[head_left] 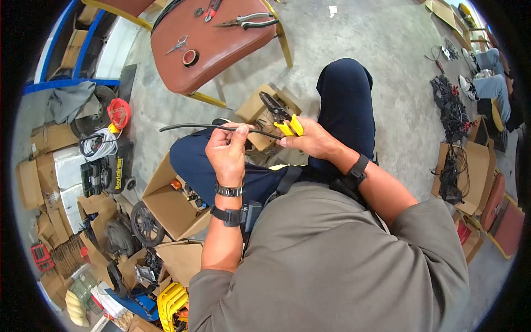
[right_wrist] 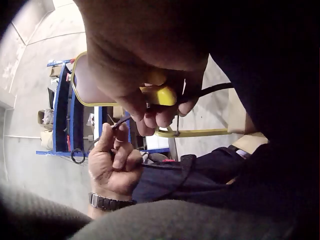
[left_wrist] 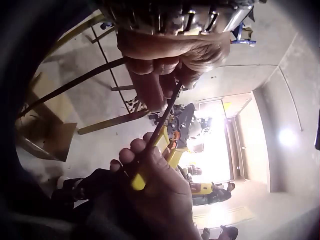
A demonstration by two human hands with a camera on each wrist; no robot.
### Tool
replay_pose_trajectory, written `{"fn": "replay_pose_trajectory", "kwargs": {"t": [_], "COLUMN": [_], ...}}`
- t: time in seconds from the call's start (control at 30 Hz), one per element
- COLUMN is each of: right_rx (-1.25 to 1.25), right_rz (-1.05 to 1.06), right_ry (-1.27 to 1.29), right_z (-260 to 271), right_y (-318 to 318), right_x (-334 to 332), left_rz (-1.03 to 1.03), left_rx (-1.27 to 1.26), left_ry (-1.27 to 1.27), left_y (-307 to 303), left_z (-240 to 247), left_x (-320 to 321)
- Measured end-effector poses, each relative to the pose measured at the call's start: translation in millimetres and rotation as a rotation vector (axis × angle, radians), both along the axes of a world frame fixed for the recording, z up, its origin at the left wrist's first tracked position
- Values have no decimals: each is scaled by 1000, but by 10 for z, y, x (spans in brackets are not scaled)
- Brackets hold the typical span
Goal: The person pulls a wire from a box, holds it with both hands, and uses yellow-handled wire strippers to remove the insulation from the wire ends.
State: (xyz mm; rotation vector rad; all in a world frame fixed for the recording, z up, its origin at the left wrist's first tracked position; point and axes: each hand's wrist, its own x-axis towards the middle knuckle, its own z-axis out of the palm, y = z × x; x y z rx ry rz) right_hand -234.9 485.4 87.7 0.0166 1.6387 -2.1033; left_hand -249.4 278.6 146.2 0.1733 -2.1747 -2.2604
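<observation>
A length of black cable (head_left: 185, 126) runs between the two hands over the lap, its free end sticking out to the left. The left hand (head_left: 227, 157) pinches it between thumb and fingertips. In the right hand (head_left: 316, 139) are wire strippers with yellow handles (head_left: 291, 127) and a dark head pointing up and left. The right thumb and fingers also press the cable against the handles, as the left wrist view shows with the cable (left_wrist: 165, 120) lying along them. In the right wrist view a yellow handle (right_wrist: 162, 95) shows between the fingers, the head being hidden.
A brown chair (head_left: 221, 47) ahead bears pliers (head_left: 246, 21), scissors (head_left: 178, 45) and a tape roll (head_left: 190, 57). An open cardboard box (head_left: 166, 193) stands beside the left knee, another (head_left: 257, 105) between the legs. Boxes and wheels crowd the left.
</observation>
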Motion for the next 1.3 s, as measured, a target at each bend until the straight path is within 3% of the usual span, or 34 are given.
{"fn": "replay_pose_trajectory", "kwargs": {"t": [0.17, 0.47, 0.77, 0.9, 1.2, 1.3], "right_rx": [205, 201, 234, 142, 278, 170], "right_rz": [40, 97, 91, 101, 204, 182], "right_ry": [43, 86, 131, 66, 12, 0], "right_z": [169, 44, -51, -10, 47, -15], "right_y": [28, 50, 16, 27, 57, 46], "right_x": [-26, -5, 5, -13, -31, -21], "left_rz": [-94, -118, -226, -103, 67, 121], "left_rx": [-25, 40, 222, 298, 359, 354], "left_ry": [152, -32, -180, -221, -38, -18], "left_y": [15, 15, -50, -139, -435, -486], "left_z": [22, 283, 148, 163, 497, 502], "left_x": [44, 152, 221, 129, -135, -176]}}
